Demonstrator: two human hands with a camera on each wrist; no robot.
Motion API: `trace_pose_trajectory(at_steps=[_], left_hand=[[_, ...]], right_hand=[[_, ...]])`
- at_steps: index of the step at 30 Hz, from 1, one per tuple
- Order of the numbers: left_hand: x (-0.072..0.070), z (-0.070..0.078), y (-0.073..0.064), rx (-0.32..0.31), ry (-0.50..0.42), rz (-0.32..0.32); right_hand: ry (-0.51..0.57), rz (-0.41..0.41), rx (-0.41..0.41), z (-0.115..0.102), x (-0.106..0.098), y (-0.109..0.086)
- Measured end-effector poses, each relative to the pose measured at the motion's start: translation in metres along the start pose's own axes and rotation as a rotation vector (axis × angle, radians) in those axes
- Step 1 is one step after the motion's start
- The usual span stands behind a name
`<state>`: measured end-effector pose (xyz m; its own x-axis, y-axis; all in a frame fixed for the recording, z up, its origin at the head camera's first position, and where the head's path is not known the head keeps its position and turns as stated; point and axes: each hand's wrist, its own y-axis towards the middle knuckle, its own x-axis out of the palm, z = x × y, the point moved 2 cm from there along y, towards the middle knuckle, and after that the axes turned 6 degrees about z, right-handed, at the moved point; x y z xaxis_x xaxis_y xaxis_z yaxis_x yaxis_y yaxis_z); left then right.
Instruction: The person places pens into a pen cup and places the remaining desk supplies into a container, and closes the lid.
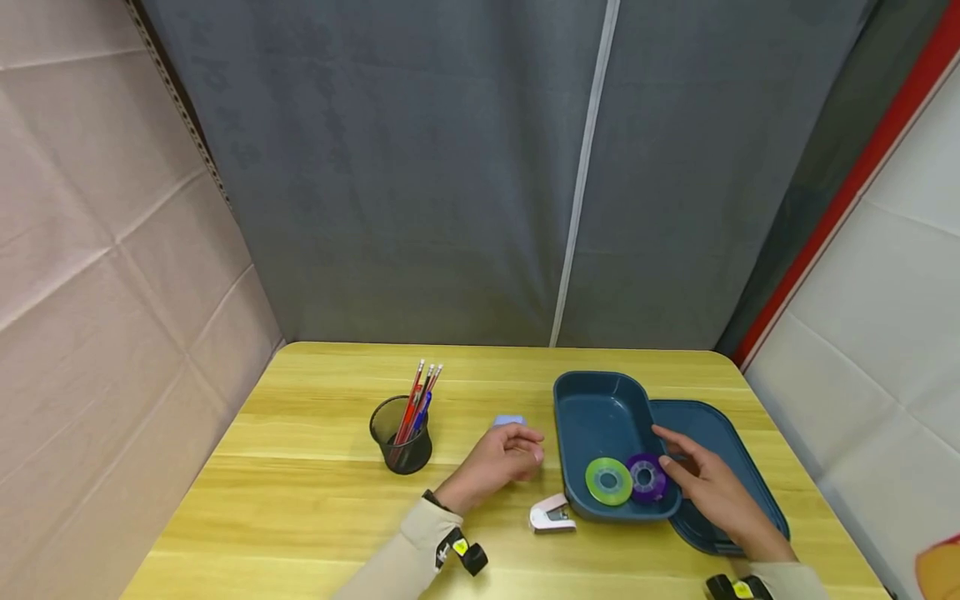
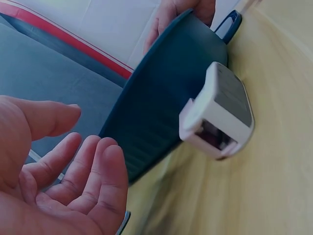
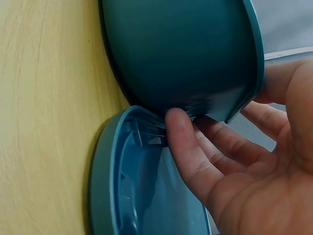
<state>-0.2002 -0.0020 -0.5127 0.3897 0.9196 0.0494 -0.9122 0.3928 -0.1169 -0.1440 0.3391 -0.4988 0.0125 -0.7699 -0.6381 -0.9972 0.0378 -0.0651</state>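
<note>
My right hand (image 1: pixel 708 483) grips the right wall of a dark blue plastic box (image 1: pixel 600 400), thumb over the rim and fingers along the outside. A green tape roll (image 1: pixel 597 492) and a purple tape roll (image 1: pixel 657 482) lie inside at its near end. Under the right hand lies the matching blue lid (image 3: pixel 146 191), inner side up, touching the box. My left hand (image 1: pixel 501 458) hovers left of the box, fingers loosely curled, holding nothing. Between that hand and the box's near corner stands a small white stapler (image 2: pixel 220 110). Behind the left hand a light blue block (image 1: pixel 510 420) is partly hidden.
A black mesh pen cup (image 1: pixel 405 458) with several pencils and pens (image 1: pixel 417 404) stands left of the left hand. A grey curtain (image 1: pixel 420 208) hangs behind the wooden table (image 1: pixel 285 500). White cloth walls (image 1: pixel 877 350) flank both sides.
</note>
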Motion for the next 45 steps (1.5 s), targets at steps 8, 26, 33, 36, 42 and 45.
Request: trace_pose_trajectory(at_steps=[8,26,33,36,42,45], left_hand=[[-0.006,-0.006,-0.008,-0.011,0.074,-0.021],[0.001,-0.015,-0.027,-0.009,0.217,-0.132],[0.003,-0.016,-0.029,-0.007,0.257,-0.154],[0.003,-0.019,-0.028,-0.005,0.252,-0.175],[0.004,-0.025,-0.03,0.011,0.248,-0.234],[0.004,-0.026,-0.033,0.038,0.279,-0.25]], right_hand=[[0.003,-0.002,0.012,0.001,0.001,0.0],[-0.034,0.018,-0.028,0.0,-0.001,0.001],[-0.048,0.016,-0.042,-0.001,-0.001,0.003],[-0.041,0.018,-0.034,-0.001,0.0,0.003],[-0.021,0.018,-0.018,0.0,0.0,0.004],[0.002,0.012,-0.002,0.0,0.001,0.004]])
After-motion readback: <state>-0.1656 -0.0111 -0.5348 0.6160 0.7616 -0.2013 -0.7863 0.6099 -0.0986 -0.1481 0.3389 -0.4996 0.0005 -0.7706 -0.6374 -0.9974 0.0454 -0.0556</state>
